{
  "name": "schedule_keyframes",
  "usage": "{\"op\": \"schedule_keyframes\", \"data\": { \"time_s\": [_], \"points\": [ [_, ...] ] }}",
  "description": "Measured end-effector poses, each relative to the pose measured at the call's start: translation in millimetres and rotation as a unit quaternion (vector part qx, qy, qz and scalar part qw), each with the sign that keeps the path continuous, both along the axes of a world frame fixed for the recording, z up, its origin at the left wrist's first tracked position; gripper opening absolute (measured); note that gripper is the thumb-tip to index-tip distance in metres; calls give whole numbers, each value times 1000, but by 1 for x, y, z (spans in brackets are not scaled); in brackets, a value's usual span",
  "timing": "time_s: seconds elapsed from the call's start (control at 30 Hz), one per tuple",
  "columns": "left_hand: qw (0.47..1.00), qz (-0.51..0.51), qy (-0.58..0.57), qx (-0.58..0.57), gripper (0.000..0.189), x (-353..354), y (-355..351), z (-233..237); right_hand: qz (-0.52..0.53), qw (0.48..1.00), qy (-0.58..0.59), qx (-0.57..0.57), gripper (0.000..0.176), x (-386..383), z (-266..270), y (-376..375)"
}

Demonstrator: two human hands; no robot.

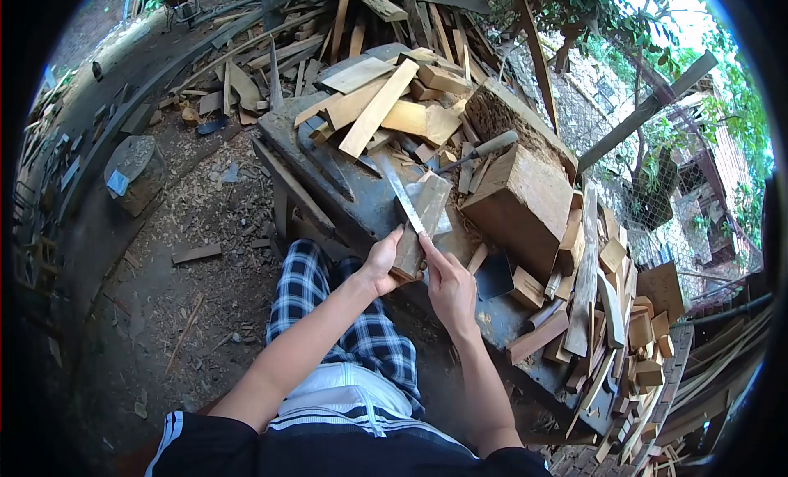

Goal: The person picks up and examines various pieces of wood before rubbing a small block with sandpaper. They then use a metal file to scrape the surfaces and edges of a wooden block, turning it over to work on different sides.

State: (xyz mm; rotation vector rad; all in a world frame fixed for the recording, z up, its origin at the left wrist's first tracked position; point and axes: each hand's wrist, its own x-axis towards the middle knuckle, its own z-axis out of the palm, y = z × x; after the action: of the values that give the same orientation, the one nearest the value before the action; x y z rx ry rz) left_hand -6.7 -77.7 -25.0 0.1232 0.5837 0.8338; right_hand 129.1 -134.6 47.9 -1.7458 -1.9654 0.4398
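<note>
1. Wears a dark shirt (pixel 353 454) and plaid trousers (pixel 297 290), both to the near left of the big wooden block (pixel 521 218).
2. Curls the right hand (pixel 451 292) around the near end of a long metal blade (pixel 400 191), forefinger stretched forward, left of the big block; cannot tell how much handle lies hidden inside.
3. Grips a flat wood piece (pixel 432 199) by its near end in the left hand (pixel 382 262), also left of the big block, with the blade slanting across.
4. Shows a dark flat piece (pixel 494 277) on the desk (pixel 365 218), just beside the big block's near side.
5. Has a jumble of offcuts (pixel 640 337) spread to the right of the big block.
6. Includes a wooden-handled tool (pixel 497 143) just past the big block's far left corner, shaft slanting down leftward.
7. Has loose boards (pixel 379 107) heaped farther left beyond the big block, and a rough-faced timber (pixel 525 120) close behind.
8. Shows a stump (pixel 139 177) well left of the big block, and a wire fence (pixel 607 136) beyond, to the right.
</note>
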Motion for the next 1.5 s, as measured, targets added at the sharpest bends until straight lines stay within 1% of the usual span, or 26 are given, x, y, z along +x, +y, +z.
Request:
{"op": "schedule_keyframes", "data": {
  "time_s": [0.03,0.1,0.13,0.17,0.23,0.27,0.33,0.37,0.43,0.47,0.53,0.57,0.63,0.73,0.83,0.87,0.93,1.0,1.07,1.1,1.17,1.27,1.37,1.43,1.47,1.5],
  "points": [
    [1000,0,20,-5,49,1,-2,1,-4,1000,0,-6,43,3,-3,3],
    [1000,-14,17,-4,51,0,-2,-5,5,998,15,54,42,10,-13,28],
    [1000,-19,-14,13,51,-1,-2,-7,-26,998,-10,62,41,10,-16,44],
    [998,-20,-45,31,51,-2,-1,-7,-44,997,14,55,41,9,-16,61],
    [1000,-12,-20,21,52,-3,-2,-6,-65,995,77,1,43,8,-12,82],
    [1000,-13,-13,21,51,-4,-2,-5,-64,995,79,3,43,6,-12,78],
    [999,-15,-8,28,50,0,0,0,-45,999,13,23,44,5,-13,54],
    [1000,-1,14,14,50,1,0,4,-21,999,14,37,45,5,-19,37],
    [999,12,37,-4,49,0,2,3,-6,999,-49,4,45,-3,-4,0],
    [999,12,31,1,49,0,3,0,-7,999,-48,2,45,-1,-7,4],
    [999,-5,31,13,50,-3,0,-3,0,999,11,51,44,4,-14,15],
    [1000,-20,10,20,51,-4,0,-6,-33,999,1,35,42,5,-14,33],
    [1000,-13,5,13,52,-4,-2,1,-75,994,75,30,42,7,-15,74],
    [1000,-3,22,13,52,0,-2,3,-89,994,56,13,43,3,-12,90],
    [1000,-2,23,19,51,2,-1,-5,-48,997,37,54,45,1,-22,51],
    [1000,-8,17,23,50,2,0,-12,-36,998,30,37,46,-1,-22,31],
    [1000,9,28,3,50,3,-2,-1,-16,1000,4,0,49,-4,-12,2],
    [998,17,53,-18,51,3,-5,10,-17,1000,-2,18,48,1,-12,20],
    [999,-16,32,7,52,-1,-6,-2,-44,997,-16,55,44,6,-19,55],
    [1000,-16,18,11,52,-1,-4,-2,-75,997,14,29,41,5,-13,76],
    [999,-4,32,16,52,2,-2,3,-93,992,85,-19,40,2,-7,103],
    [999,5,33,19,51,3,-3,2,-78,992,102,14,39,3,-12,92],
    [1000,6,26,17,49,3,1,-3,-25,996,10,79,49,-2,-29,37],
    [996,70,43,-33,49,9,-1,11,-15,998,12,67,50,-1,-24,27],
    [997,68,39,-22,49,10,-3,10,-7,998,19,55,51,1,-22,21],
    [999,24,29,20,51,5,-3,-4,0,996,28,86,49,5,-26,35]
  ]
}}
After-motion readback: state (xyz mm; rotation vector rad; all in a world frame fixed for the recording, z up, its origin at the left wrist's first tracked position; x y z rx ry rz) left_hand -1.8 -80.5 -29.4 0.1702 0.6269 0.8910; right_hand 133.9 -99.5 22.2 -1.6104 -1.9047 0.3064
